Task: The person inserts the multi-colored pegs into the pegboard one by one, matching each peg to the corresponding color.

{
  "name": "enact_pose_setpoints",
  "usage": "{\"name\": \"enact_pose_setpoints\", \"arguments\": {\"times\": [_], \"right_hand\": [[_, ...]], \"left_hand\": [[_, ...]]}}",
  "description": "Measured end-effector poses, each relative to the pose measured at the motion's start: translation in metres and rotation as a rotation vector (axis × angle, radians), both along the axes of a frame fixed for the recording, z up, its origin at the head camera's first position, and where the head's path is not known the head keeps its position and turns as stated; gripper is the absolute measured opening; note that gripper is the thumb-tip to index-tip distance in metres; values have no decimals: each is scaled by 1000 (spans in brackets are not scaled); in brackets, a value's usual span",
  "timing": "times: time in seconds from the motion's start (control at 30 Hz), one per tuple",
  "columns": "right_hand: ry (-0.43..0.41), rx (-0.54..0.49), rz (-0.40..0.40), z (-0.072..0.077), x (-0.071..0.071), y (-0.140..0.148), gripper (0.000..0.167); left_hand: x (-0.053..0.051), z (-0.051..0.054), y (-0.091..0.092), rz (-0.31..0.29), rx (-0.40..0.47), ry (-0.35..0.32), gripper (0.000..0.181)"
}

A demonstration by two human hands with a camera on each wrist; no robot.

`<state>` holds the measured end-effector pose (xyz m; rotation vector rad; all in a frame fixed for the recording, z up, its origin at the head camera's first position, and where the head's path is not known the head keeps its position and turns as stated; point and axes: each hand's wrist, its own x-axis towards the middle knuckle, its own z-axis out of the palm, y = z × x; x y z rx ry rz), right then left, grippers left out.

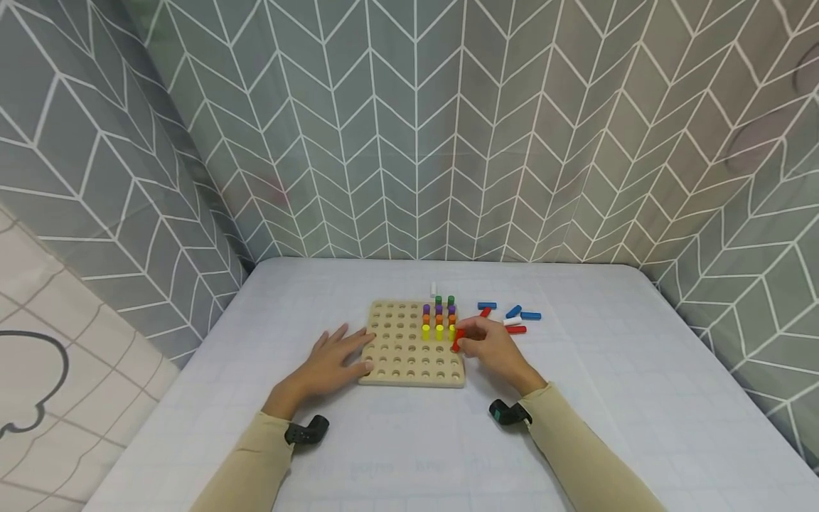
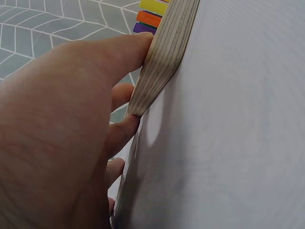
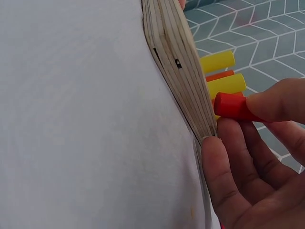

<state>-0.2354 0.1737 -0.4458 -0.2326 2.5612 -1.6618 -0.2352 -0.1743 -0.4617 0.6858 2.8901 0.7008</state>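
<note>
red, a short cylindrical peg (image 3: 231, 106) sat pinched between the thumb and fingers of the right hand (image 1: 491, 347), tilted at the right edge of the square pale-wood pegboard (image 1: 409, 380), its visible round end outside any hole. placing it in the row before the upright yellow cylindrical pegs (image 1: 426, 333) seemed the step in hand; the next move likely called for straightening it over a hole and pressing down. the left hand (image 1: 331, 361) rested on the board's left edge, fingers spread apart, perhaps steadying it. bare holes left room leftward and frontward, while yellow pegs bordered the rear. loose blue cylindrical pegs (image 1: 530, 316) lay on the white-covered desk (image 1: 409, 448) beyond the right hand; open desk stretched between the forearms.
</note>
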Motion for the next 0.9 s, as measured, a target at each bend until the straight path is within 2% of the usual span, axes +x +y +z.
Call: {"name": "enact_pose_setpoints", "arguments": {"times": [0.47, 0.73, 0.9], "right_hand": [[10, 20, 5, 0, 1, -2, 27], [25, 46, 17, 3, 4, -1, 24], [15, 41, 29, 1, 3, 0, 24]], "left_hand": [[0, -4, -2, -4, 9, 8, 67], [-1, 0, -1, -7, 4, 25, 69], [0, -3, -1, -4, 11, 4, 68]]}}
